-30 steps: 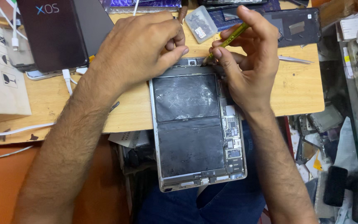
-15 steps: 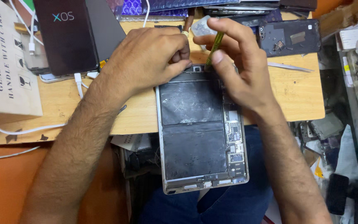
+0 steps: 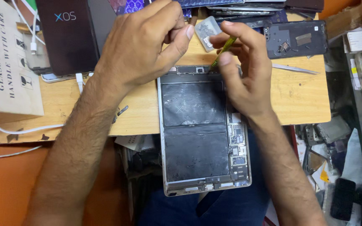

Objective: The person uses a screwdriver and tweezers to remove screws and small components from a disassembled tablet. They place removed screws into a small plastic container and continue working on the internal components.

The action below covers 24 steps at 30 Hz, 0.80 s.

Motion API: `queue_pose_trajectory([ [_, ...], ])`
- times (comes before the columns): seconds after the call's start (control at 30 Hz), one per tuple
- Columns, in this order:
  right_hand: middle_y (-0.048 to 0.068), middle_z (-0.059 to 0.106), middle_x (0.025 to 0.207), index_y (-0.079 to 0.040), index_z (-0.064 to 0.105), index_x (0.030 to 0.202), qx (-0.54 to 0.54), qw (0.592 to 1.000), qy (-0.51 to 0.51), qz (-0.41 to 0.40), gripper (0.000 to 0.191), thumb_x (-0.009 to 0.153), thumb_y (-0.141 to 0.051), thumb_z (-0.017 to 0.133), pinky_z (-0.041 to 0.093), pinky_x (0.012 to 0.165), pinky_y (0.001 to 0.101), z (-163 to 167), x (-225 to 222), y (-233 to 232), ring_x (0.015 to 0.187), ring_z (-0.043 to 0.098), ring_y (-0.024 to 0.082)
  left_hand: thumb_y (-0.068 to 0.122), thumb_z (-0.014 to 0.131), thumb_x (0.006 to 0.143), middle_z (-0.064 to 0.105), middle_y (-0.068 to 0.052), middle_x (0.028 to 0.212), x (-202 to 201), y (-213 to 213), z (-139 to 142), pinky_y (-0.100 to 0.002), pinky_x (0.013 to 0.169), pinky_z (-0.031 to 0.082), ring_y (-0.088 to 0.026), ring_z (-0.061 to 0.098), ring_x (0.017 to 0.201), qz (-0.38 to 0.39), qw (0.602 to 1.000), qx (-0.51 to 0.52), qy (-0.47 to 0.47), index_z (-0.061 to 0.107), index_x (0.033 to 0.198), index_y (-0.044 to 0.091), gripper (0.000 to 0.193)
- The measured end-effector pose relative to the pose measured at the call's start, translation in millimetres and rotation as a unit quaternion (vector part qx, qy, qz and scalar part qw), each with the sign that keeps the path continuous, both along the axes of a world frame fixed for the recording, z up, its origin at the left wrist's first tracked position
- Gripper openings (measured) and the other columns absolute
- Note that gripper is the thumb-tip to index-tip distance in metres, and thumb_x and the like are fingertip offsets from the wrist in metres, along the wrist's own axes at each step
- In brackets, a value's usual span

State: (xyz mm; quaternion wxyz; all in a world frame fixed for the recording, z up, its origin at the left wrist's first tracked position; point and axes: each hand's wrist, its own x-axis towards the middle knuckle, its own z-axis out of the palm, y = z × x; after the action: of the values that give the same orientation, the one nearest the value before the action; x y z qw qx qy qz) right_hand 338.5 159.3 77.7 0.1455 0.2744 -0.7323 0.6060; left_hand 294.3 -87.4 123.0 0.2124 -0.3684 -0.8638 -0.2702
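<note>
An opened tablet lies face down, half on the wooden table and half over my lap, showing two black battery cells and a strip of circuit board on its right side. My right hand pinches a thin yellow-green screwdriver whose tip meets the tablet's top edge. My left hand rests curled at the tablet's top left corner, thumb stretched toward the tool. What its fingers enclose is hidden.
A small clear plastic box sits just beyond my hands. A dark phone back cover and metal tweezers lie to the right. A dark box, a cardboard package and white cables occupy the left. Cluttered parts fill the right shelf.
The view has shifted slightly and my hands have drawn closer together at the tablet's top edge. The screwdriver has tilted more upright, its tip staying at the top edge.
</note>
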Motion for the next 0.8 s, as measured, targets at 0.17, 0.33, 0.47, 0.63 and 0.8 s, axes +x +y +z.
queue_pose_trajectory([
  [0.17, 0.012, 0.057, 0.132, -0.001, 0.046, 0.141, -0.044, 0.998, -0.051, 0.019, 0.033, 0.110, 0.007, 0.044, 0.059, 0.108, 0.0311, 7.9, 4.1, 1.8, 0.117, 0.067, 0.019, 0.017, 0.074, 0.111, 0.066, -0.002, 0.089, -0.1, 3.3, 1.0, -0.032, 0.065, 0.054, -0.015, 0.070, 0.078, -0.011, 1.000, 0.021, 0.018, 0.062, 0.096, 0.005, 0.023],
  [0.33, 0.012, 0.058, 0.127, -0.005, 0.046, 0.148, -0.023, 1.000, -0.002, 0.014, 0.040, 0.113, 0.005, 0.063, 0.061, 0.104, 0.0300, 10.5, 6.1, 11.6, 0.114, 0.068, 0.018, 0.016, 0.079, 0.106, 0.068, -0.003, 0.100, 2.6, 10.8, 3.9, -0.027, 0.069, 0.058, -0.012, 0.074, 0.087, -0.020, 0.999, 0.025, 0.001, 0.063, 0.100, 0.003, 0.021],
  [0.47, 0.014, 0.058, 0.135, -0.004, 0.043, 0.151, 0.013, 0.999, 0.042, 0.007, 0.045, 0.112, 0.011, 0.061, 0.060, 0.110, 0.0322, 8.7, 8.6, 21.3, 0.125, 0.067, 0.021, 0.020, 0.084, 0.106, 0.069, -0.002, 0.100, 4.0, 21.4, 8.2, -0.026, 0.066, 0.058, -0.011, 0.073, 0.082, -0.017, 1.000, 0.016, -0.015, 0.067, 0.103, 0.006, 0.022],
  [0.63, 0.010, 0.047, 0.146, -0.007, 0.035, 0.155, -0.058, 0.996, 0.034, -0.052, 0.059, 0.111, 0.011, 0.070, 0.063, 0.103, 0.0331, 5.3, 3.9, 31.6, 0.121, 0.063, 0.016, 0.021, 0.084, 0.099, 0.071, -0.002, 0.097, 3.4, 30.9, 6.5, -0.029, 0.062, 0.056, -0.013, 0.071, 0.074, -0.034, 0.997, -0.004, -0.063, 0.072, 0.101, 0.008, 0.018],
  [0.8, 0.006, 0.038, 0.152, -0.010, 0.026, 0.161, -0.146, 0.987, 0.015, -0.070, 0.066, 0.118, 0.014, 0.071, 0.061, 0.107, 0.0335, -2.9, 1.5, 27.0, 0.124, 0.053, 0.013, 0.023, 0.084, 0.093, 0.075, -0.001, 0.094, 2.0, 32.0, -2.7, -0.032, 0.065, 0.057, -0.015, 0.072, 0.077, -0.062, 0.993, -0.013, -0.100, 0.075, 0.099, 0.011, 0.016],
])
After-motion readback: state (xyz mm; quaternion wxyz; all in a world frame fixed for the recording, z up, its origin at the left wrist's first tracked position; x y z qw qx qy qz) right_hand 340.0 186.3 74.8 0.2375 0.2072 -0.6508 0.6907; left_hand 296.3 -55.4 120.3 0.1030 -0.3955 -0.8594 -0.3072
